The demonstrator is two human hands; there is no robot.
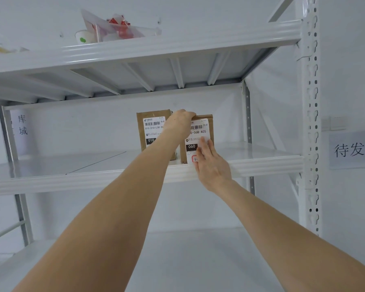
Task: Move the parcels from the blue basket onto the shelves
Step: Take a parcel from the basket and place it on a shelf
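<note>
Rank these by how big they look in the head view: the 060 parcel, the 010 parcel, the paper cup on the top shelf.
1-2. 060 parcel and 010 parcel: they look alike and both are partly covered, so unranked.
3. paper cup: clearly smallest.

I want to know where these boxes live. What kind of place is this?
Most likely a parcel storeroom or courier depot. A white metal shelf holds the 010 parcel and the 060 parcel, both brown with barcode shipping labels, and a paper wall sign marks an area.

The brown 060 parcel [190,146] stands upright on the white shelf [93,163], just beside the 010 parcel [151,131].
</note>
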